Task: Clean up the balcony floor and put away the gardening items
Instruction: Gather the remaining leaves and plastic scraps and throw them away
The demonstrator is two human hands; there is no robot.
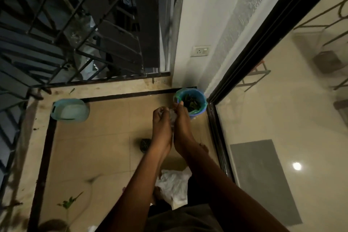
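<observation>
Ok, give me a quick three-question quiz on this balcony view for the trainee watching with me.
1. True or false: the blue bin has leaves in it.
2. What do the left grip and right grip hold between them? A) crumpled plastic B) a broom C) a trowel
3. Fill in: the teal tub stands on the floor to the ___ of the grips.
Key: 1 true; 2 A; 3 left.
</observation>
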